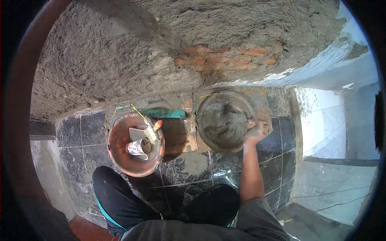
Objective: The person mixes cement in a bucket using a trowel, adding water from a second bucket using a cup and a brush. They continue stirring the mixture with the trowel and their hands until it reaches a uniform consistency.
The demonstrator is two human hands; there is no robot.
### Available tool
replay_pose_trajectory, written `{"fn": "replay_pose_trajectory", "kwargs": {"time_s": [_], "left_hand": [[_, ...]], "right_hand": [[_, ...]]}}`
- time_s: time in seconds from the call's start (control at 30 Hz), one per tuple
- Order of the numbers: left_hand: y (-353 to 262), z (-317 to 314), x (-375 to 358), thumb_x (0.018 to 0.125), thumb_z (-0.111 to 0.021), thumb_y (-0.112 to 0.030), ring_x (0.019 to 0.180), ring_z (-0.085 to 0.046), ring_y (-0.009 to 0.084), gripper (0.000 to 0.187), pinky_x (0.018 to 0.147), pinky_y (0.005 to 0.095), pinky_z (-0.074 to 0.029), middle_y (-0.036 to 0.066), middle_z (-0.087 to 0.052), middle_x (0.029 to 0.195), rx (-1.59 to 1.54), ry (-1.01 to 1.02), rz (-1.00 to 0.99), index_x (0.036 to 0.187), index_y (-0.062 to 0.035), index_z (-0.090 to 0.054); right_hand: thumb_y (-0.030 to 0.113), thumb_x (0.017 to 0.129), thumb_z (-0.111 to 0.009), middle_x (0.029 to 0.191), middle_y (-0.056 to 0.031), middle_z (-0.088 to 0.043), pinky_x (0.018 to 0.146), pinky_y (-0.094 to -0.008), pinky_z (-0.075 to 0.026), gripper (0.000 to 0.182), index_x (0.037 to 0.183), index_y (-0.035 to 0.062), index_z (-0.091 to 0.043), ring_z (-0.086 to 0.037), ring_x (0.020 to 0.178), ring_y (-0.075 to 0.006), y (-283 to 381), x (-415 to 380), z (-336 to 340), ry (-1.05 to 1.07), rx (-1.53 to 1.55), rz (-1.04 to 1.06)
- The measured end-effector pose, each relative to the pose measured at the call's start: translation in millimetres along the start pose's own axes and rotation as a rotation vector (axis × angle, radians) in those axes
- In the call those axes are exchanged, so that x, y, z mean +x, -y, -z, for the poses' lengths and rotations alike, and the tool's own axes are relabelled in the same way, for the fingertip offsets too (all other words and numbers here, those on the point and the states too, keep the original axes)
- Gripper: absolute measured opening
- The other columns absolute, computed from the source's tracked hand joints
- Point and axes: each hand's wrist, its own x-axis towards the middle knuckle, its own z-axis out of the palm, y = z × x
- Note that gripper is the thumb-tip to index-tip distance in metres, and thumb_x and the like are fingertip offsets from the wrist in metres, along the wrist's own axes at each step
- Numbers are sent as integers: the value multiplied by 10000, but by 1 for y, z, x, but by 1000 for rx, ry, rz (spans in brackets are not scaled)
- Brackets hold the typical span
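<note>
Right hand [256,131] at the rim of the basin [202,138]

The basin sits in front of you, right of centre, close to the foot of the wall [112,60]; wet grey mix [219,124] lies in it; at its right rim your right fingers curl nearly closed around a small reddish handle [251,123], though how firmly you cannot tell from here; your left hand is out of view, so its fingers cannot be told. Left of the basin, on the brown board [187,142], lies a teal slab [167,113]; farther left stands the pail [138,174], with a patterned cup [136,148] tipped over in it and a brush [157,125] at its right rim; your knees [114,197] are over black tiles [271,160]; bare bricks [225,58] show in the wall above the basin.
</note>
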Motion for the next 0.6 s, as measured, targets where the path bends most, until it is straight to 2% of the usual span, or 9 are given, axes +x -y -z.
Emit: {"fn": "replay_pose_trajectory", "kwargs": {"time_s": [0.07,0.17,0.27,0.4,0.5,0.53,0.6], "left_hand": [[-2,1,0,993,-486,-220,1471,-345,320,444,1194,470,-235,104,-427,1564,-3,1,-1,1415,-87,-512],[-3,3,2,994,-485,-218,1470,-345,320,442,1194,469,-237,105,-428,1563,-6,4,1,1414,-86,-513],[-7,2,4,995,-485,-217,1470,-346,320,440,1193,468,-238,106,-429,1563,-14,4,6,1413,-85,-514],[-3,-2,2,996,-484,-216,1470,-346,320,437,1193,467,-239,107,-430,1562,-8,-4,-2,1411,-84,-515],[3,-4,3,997,-483,-215,1470,-347,320,435,1193,466,-241,107,-431,1561,23,-26,-40,1410,-83,-516],[5,-7,1,997,-483,-214,1470,-347,320,434,1193,466,-241,108,-431,1561,33,-28,-51,1410,-83,-517],[9,-11,0,998,-482,-214,1470,-347,320,433,1193,465,-242,108,-432,1560,51,-29,-69,1409,-82,-517]], "right_hand": [[-10,861,-635,732,-97,-585,596,-358,-519,105,930,18,-562,-577,610,-205,1,-5,8,78,45,10],[1,831,-635,728,-106,-598,605,-357,-528,88,875,3,-558,-596,606,-204,25,-26,-4,-48,-112,59],[4,803,-621,704,-108,-604,622,-355,-537,68,821,12,-555,-606,593,-203,32,-36,21,-27,-167,-73],[17,796,-605,632,-83,-561,618,-354,-541,107,883,33,-545,-589,581,-196,47,-51,22,12,-163,-43],[25,815,-577,626,-66,-538,616,-347,-520,56,863,43,-553,-566,580,-191,69,-33,-19,-6,145,-156],[46,851,-558,659,-66,-539,636,-371,-514,39,888,56,-562,-549,581,-194,79,-26,-38,-4,114,-117],[59,861,-564,691,-70,-550,624,-378,-509,52,911,59,-553,-548,579,-203,53,11,-31,-66,-22,-51]]}}
